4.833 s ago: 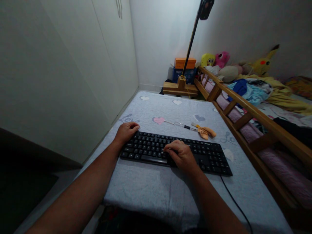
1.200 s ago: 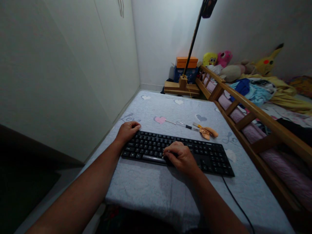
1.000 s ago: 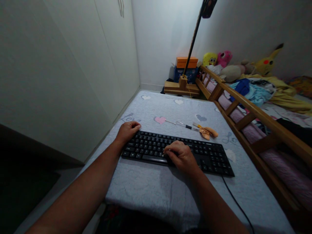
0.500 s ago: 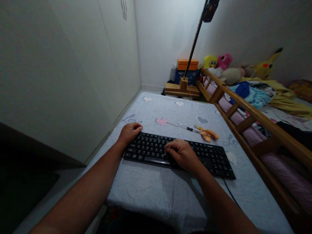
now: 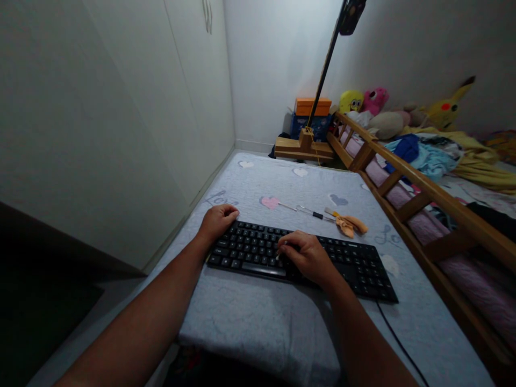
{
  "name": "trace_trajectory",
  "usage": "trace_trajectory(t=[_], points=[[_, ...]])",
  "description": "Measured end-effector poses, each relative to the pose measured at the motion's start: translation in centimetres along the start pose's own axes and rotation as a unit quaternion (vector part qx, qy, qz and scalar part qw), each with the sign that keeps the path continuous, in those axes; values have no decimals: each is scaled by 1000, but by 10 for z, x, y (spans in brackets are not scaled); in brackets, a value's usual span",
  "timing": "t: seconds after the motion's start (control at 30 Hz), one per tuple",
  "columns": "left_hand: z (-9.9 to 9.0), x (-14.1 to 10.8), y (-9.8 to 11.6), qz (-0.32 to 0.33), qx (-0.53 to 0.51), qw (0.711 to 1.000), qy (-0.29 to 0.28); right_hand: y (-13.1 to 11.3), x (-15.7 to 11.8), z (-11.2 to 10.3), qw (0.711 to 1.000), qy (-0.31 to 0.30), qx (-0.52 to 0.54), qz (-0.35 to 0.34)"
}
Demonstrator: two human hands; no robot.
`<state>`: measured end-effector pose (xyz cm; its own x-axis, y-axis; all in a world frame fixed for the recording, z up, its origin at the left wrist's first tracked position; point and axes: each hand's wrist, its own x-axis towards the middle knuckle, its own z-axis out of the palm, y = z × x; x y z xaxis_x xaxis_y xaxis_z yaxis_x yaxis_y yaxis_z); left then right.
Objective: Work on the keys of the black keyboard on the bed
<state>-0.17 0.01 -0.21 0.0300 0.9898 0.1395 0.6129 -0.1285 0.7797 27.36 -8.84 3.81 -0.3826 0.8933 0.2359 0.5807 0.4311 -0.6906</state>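
Observation:
A black keyboard (image 5: 258, 269) lies across the cloth-covered table, its cable running off at the lower right. At the keyboard's left end, my left hand (image 5: 219, 220) is closed on the upper corner; the undersides of its fingers are hidden. My right hand (image 5: 308, 255) is over the middle keys in a pinch. From its fingertips a small white tip, like a cotton swab (image 5: 277, 257), points down at the keys; most of its stick is hidden.
Behind the keyboard lie a thin white stick (image 5: 287, 206), a wire tool with a black collar (image 5: 317, 215) and a bunched tan cloth (image 5: 350, 226). A wooden bed rail (image 5: 419, 188) borders the right side, a white wardrobe (image 5: 161, 118) the left. A wooden stand (image 5: 304, 145) is beyond the table.
The view has shifted slightly, so everything sits a little further right. My right hand remains over the same keys, with the white tip now showing more clearly. My left hand keeps its place.

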Motion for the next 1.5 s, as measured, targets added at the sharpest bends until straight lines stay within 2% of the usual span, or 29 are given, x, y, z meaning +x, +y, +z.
trace_trajectory(t=[0.57,1.0,1.33,1.5], points=[[0,-1,4,-1,5,1000,4,7,-6,-10,1000,-2,-6,3],[1,-1,1,1,3,1000,2,1,-7,-9,998,-46,31,-23],[0,-1,4,-9,7,1000,9,8,-7,-7,1000,12,4,11],[1,0,1,-6,5,1000,7,8,-7,-6,1000,6,2,7]])
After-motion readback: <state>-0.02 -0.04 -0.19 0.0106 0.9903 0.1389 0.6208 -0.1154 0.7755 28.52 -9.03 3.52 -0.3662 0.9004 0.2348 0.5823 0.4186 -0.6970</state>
